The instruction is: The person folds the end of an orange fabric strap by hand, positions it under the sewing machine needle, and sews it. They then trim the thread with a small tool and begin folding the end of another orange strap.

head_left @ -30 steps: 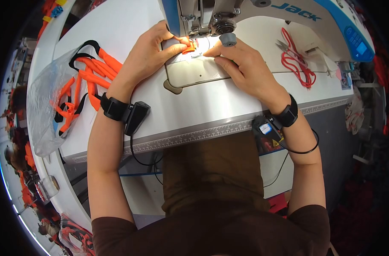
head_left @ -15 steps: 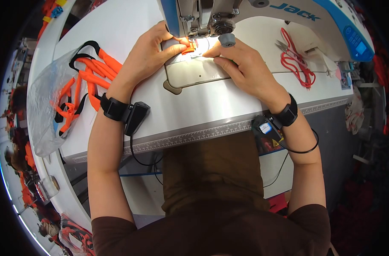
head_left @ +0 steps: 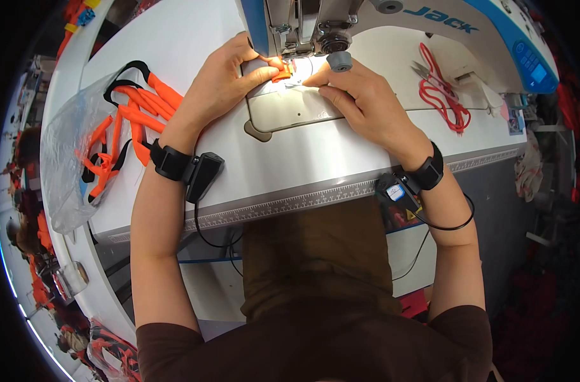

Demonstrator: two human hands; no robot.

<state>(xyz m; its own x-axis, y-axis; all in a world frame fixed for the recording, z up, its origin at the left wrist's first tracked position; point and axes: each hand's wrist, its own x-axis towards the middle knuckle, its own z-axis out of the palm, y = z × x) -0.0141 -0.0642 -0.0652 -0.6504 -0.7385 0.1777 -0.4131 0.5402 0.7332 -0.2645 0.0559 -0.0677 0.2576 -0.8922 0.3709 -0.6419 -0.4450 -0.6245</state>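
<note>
Under the sewing machine's [head_left: 392, 16] lit needle area lies a small orange fabric piece [head_left: 282, 77]. My left hand [head_left: 223, 83] pinches it from the left, with thumb and fingertips closed on its edge. My right hand [head_left: 369, 102] is on the other side of the needle, its thumb and index finger close together near the bright spot. Glare and the machine head hide what is between those right fingertips, if anything. Below both hands shows the metal bed plate [head_left: 296, 113].
Orange straps with black ends [head_left: 150, 102] lie on a clear plastic bag [head_left: 67, 159] at the left. Red cord [head_left: 455, 114] and scissors [head_left: 422, 70] lie at the right. A ruler strip [head_left: 290, 202] runs along the table's front edge.
</note>
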